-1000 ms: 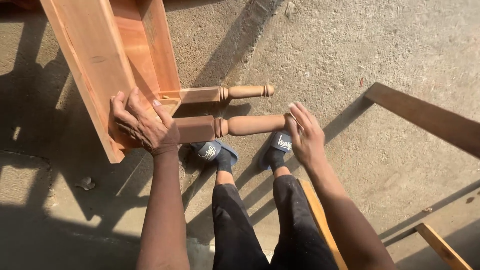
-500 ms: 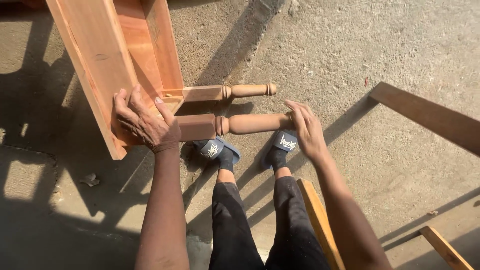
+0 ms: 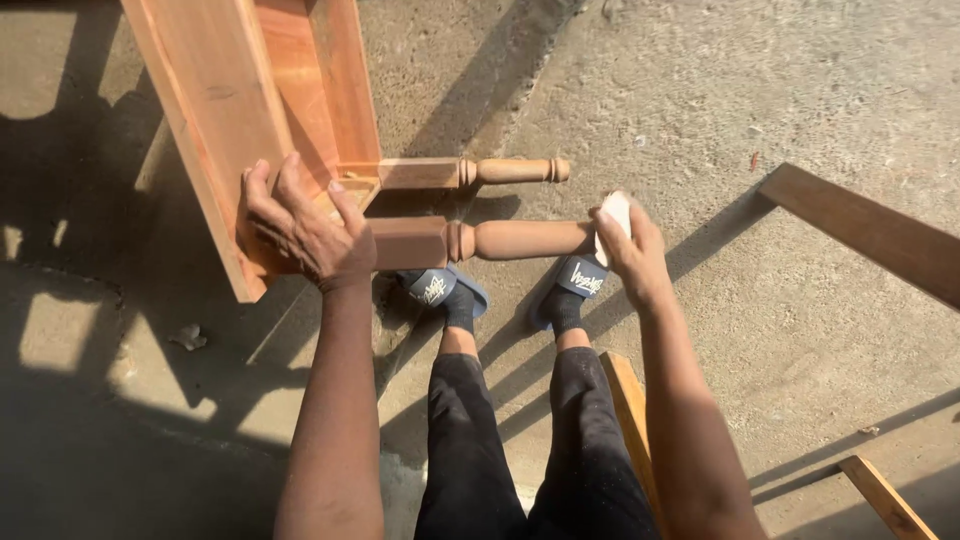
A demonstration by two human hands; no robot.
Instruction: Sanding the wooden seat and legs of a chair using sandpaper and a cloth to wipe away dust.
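Observation:
A reddish wooden table frame [image 3: 225, 110] lies tipped on a concrete floor, its two turned legs pointing right. My left hand [image 3: 300, 225] presses on the frame's near corner, where the nearer turned leg [image 3: 500, 240] joins it. My right hand [image 3: 628, 250] is at the free end of that leg, fingers closed on a small pale pad [image 3: 614, 212] held against the leg's tip. The farther turned leg [image 3: 500, 171] lies parallel behind it, untouched.
My feet in dark blue slippers [image 3: 440, 288] stand just under the nearer leg. A wooden plank [image 3: 870, 230] lies at the right, a narrow batten [image 3: 885, 495] at the lower right, and another board [image 3: 630, 410] beside my right leg. Long shadows cross the floor.
My right hand has moved from gripping the end of the nearer leg to holding a pale pad against its tip. The left hand stays on the frame's corner.

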